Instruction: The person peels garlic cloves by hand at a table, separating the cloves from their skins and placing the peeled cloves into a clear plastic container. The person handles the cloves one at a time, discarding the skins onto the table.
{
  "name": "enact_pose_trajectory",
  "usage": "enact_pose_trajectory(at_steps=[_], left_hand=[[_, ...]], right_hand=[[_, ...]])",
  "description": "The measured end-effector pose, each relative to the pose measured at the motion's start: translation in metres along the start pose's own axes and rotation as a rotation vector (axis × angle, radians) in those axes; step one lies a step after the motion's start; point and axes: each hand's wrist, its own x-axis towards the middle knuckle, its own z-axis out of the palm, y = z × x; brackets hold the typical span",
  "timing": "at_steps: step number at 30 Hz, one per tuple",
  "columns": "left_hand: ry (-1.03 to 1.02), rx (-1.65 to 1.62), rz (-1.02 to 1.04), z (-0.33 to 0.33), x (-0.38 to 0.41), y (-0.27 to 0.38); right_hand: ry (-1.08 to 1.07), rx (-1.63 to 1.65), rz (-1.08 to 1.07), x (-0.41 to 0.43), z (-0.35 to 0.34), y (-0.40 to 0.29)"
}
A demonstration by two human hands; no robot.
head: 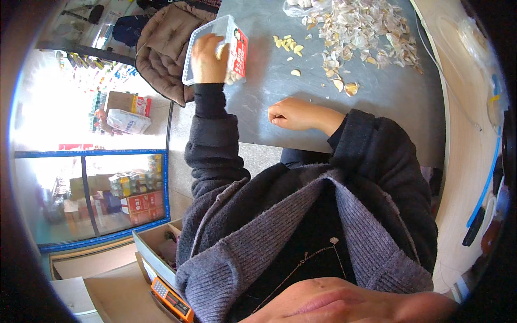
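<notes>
My left hand (pixel 210 58) is over the clear plastic tub (pixel 188 60), which has a red and white label bearing writing. Pale yellow peeled garlic (pixel 220 51) shows between its thumb and fingers. More pale cloves (pixel 232 77) lie at the near end of the tub. My right hand (pixel 297 114) rests on the grey tabletop (pixel 258 121) with its fingers curled in and nothing visible in it. Beyond it is a small group of peeled garlic cloves (pixel 289 43), with a single clove (pixel 296 72) nearer to me. Unpeeled pieces (pixel 351 89) lie to the right.
A heap of dry garlic skins (pixel 359 32) covers the far right of the table, beside a plastic bag (pixel 301 8) with whole bulbs. A thin cable (pixel 434 56) runs along the right edge. A brown padded cushion (pixel 167 48) adjoins the tub's left side.
</notes>
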Motion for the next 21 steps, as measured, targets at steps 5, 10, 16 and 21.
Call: enact_pose_trajectory(at_steps=[5,10,16,21], left_hand=[[-0.321,-0.292,0.171,0.051,-0.006,0.038],[-0.473,-0.193,0.114,0.111,-0.013,0.05],[-0.57,-0.275,0.117,0.149,-0.009,0.041],[-0.529,-0.305,-0.02,0.13,-0.011,0.051]], right_hand=[[0.084,0.004,-0.066,-0.001,0.005,0.005],[0.071,-0.008,-0.036,-0.003,-0.001,-0.006],[0.074,-0.011,-0.039,-0.001,0.002,-0.004],[0.077,0.004,-0.041,-0.002,0.002,-0.001]])
